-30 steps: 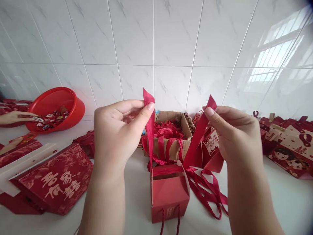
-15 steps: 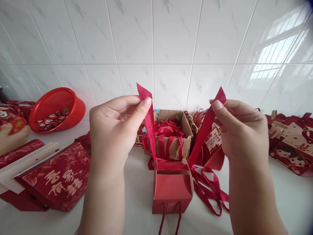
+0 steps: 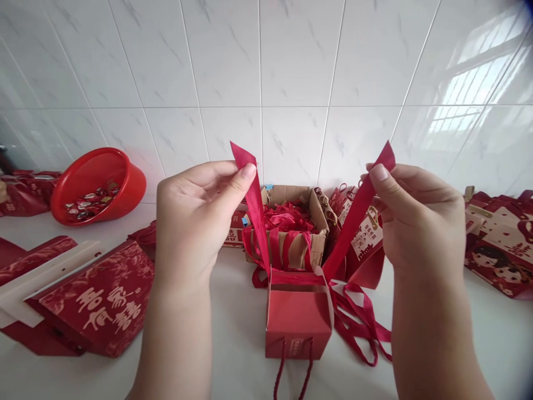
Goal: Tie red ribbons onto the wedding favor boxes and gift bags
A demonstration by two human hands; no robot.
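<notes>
My left hand [image 3: 204, 205] pinches one end of a red ribbon [image 3: 347, 230] between thumb and fingers. The other end is pinched in my right hand [image 3: 410, 211], at about the same height. Both lengths run down in a V to the top of a small red box [image 3: 297, 314], where the ribbon passes across its upper edge. Two dark red cord handles [image 3: 281, 369] hang down the near side of the box, which sits on the white table.
Behind the box stands a cardboard carton [image 3: 318, 244] of red ribbons. Loose ribbon [image 3: 362, 328] lies to its right. A red bowl [image 3: 133, 186] of sweets and printed red boxes [image 3: 100, 300] are left; more gift boxes [image 3: 499, 261] are right.
My right hand has moved a little right and up with its ribbon end. The small box has shifted slightly right and away. Another person's hand at the far left has mostly left the view.
</notes>
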